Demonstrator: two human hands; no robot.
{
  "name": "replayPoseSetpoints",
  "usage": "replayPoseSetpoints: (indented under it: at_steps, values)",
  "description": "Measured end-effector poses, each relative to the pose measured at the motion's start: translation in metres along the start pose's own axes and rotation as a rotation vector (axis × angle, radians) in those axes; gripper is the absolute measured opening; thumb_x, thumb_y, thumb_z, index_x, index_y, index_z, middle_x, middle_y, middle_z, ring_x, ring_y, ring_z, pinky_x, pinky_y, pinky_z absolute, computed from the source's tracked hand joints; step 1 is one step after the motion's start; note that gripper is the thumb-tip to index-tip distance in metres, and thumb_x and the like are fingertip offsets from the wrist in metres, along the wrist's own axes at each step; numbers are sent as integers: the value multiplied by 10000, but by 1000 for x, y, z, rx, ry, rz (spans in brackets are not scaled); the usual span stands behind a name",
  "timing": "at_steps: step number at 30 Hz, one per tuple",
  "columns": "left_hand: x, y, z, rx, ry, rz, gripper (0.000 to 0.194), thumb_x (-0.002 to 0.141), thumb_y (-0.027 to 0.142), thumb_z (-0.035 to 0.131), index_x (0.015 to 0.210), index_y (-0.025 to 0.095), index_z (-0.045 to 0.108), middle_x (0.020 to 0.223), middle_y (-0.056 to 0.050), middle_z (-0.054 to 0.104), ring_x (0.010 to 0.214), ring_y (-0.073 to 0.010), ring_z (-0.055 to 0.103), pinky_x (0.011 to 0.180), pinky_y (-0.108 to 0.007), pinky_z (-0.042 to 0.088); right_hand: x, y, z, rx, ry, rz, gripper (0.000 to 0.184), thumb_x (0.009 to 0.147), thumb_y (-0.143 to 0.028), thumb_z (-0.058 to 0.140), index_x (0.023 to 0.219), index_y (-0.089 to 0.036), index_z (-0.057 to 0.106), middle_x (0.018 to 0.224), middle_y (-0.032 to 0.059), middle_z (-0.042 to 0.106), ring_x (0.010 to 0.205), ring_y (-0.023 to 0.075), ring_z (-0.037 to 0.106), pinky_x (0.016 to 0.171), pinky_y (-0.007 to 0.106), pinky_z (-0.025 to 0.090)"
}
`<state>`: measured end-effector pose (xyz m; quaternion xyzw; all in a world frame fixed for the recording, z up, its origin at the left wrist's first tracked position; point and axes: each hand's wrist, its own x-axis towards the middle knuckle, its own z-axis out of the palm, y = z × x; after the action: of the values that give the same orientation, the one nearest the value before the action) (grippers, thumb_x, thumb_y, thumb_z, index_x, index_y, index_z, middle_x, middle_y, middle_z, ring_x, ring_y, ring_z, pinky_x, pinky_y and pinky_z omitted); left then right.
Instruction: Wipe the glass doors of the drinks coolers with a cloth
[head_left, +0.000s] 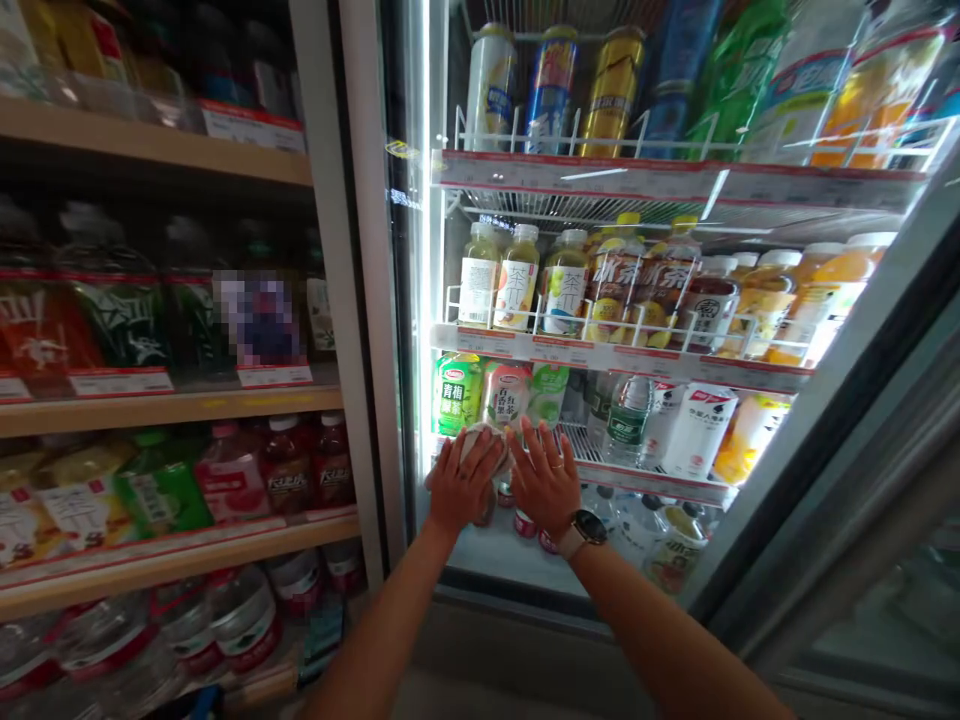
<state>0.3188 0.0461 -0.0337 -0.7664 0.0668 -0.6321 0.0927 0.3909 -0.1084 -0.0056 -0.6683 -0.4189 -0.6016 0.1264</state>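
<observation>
My left hand [463, 485] lies over a pale cloth [486, 432] at the front edge of a lower fridge shelf, its fingers bent onto it. Part of the cloth is hidden under the hand. Right beside it, my right hand [546, 478] has its fingers stretched and spread against the same shelf edge, holding nothing; a ring and a smartwatch [589, 527] show on that side. Just behind the hands stand a green tea bottle [457, 392], a red-labelled tea bottle [506, 393] and a clear water bottle [628, 420].
The fridge's wire shelves carry cans [552, 90], tea bottles [517, 275] and white cartons [699, 430]. Below the hands, more bottles [637, 525] stand on the fridge floor. A door frame [825, 400] slants along the right. Wooden shelves [172, 405] with drinks line the left.
</observation>
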Motion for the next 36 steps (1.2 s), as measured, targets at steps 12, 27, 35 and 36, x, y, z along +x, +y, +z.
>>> replayPoseSetpoints:
  at_steps: [12, 27, 35, 36]
  values:
    - [6, -8, 4, 45, 146, -470, 585, 965, 223, 359, 1531, 182, 221, 1570, -131, 301, 1487, -266, 168, 1212, -530, 163, 0, -1, 1, -1, 2, -1, 558, 879, -233, 514, 1434, -202, 461, 1445, 66, 518, 1470, 222, 247, 1216, 434, 137]
    - [9, -45, -16, 37, 85, -209, 582, 949, 261, 447, 1510, 228, 298, 1575, -93, 295, 1487, -266, 159, 1218, -471, 171, -1, 0, 2, 6, -4, 3, 620, 873, -230, 520, 1479, -216, 391, 1470, 72, 487, 1450, 241, 297, 1209, 439, 155]
    - [-8, 11, 11, 32, 75, -268, 604, 939, 226, 475, 1513, 216, 286, 1561, -86, 332, 1489, -284, 144, 1217, -512, 164, 0, -1, 1, -7, 17, 3, 577, 888, -245, 501, 1459, -213, 426, 1446, 70, 517, 1445, 226, 310, 1215, 429, 145]
    - [-11, 17, 13, 21, 50, -215, 582, 938, 237, 483, 1499, 217, 326, 1545, -79, 367, 1487, -290, 146, 1216, -510, 169, 0, -1, 0, -7, 17, 2, 576, 888, -244, 502, 1458, -210, 427, 1445, 72, 517, 1447, 225, 305, 1217, 428, 143]
